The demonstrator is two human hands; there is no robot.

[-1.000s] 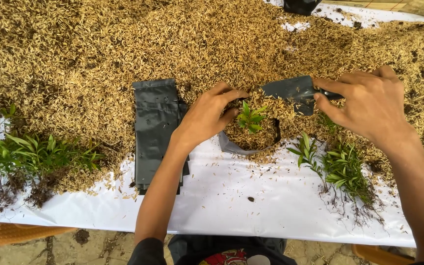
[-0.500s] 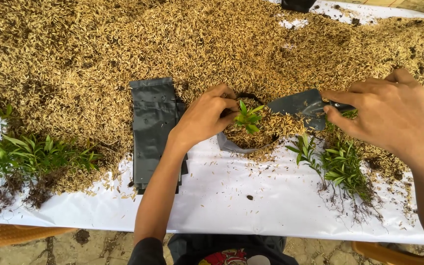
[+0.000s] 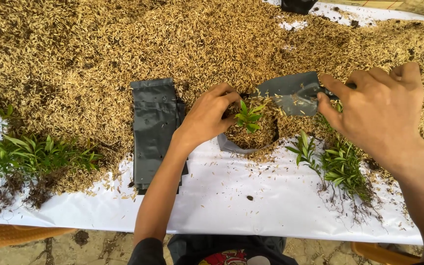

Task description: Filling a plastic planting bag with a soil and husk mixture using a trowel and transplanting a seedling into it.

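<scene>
My left hand grips the rim of a grey plastic nursery bag filled with rice husk, and steadies a small green seedling standing upright in it. My right hand holds a dark grey trowel by its handle. The trowel's blade carries some husk and hovers just above the bag's right rim.
A big heap of rice husk covers the back of the white-covered table. A stack of flat grey bags lies left of my left hand. Bare-root seedlings lie in bunches at the left and right.
My right hand has brought the trowel to the right and then back toward the bag. The left hand has stayed on the bag and seedling.
</scene>
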